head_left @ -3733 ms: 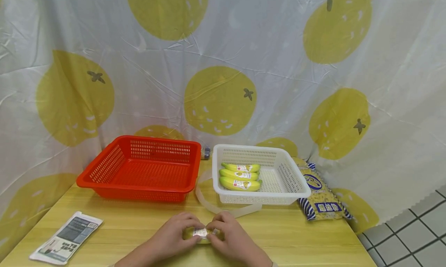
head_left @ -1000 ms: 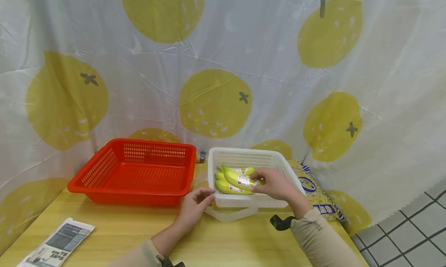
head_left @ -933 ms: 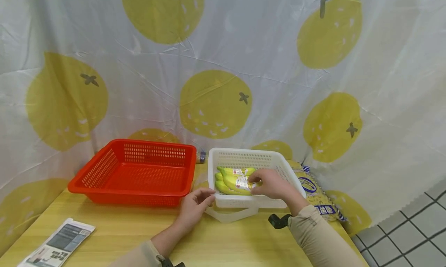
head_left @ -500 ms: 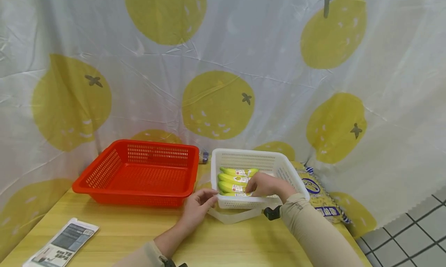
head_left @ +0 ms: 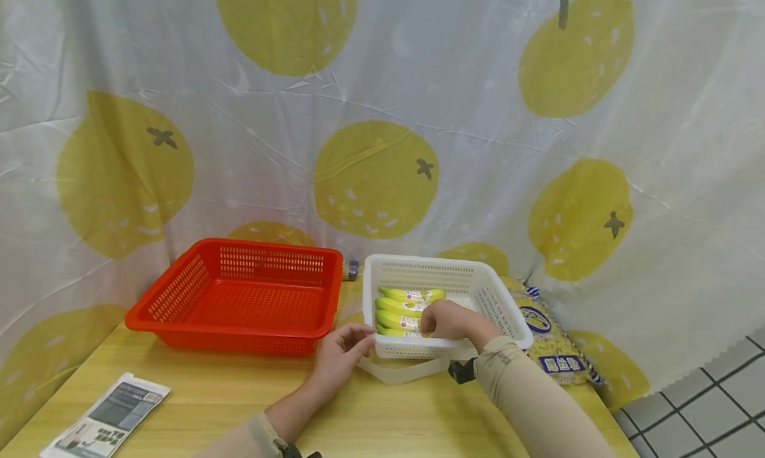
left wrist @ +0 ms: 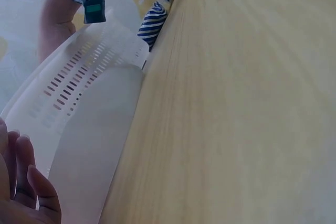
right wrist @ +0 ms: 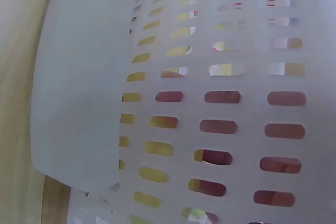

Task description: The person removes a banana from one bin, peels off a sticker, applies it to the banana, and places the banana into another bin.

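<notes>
The white basket (head_left: 508, 305) holds several yellow bananas with paper labels, lying side by side at its left. My right hand (head_left: 448, 317) reaches over the front wall into it, fingers curled down at the right end of the front banana (head_left: 397, 333), whose lower part is hidden by that wall. Through the slots in the right wrist view, reddish patches of the fingers show beside yellow. At the front left corner my left hand (head_left: 337, 355) pinches the rim between thumb and fingers. In the left wrist view its curled fingers (left wrist: 42, 190) are beside the basket wall.
A red basket (head_left: 263, 302) stands left of the white one. A white curved band (head_left: 397, 373) lies along the white basket's front. At right is a yellow noodle bag (head_left: 552, 342); front left, a flat printed packet (head_left: 107, 415). A lemon-print curtain (head_left: 478, 179) hangs behind.
A banana held in both hands over the table has gone into the white basket with my right hand, down along the front wall. My left hand has moved to the basket's rim.
</notes>
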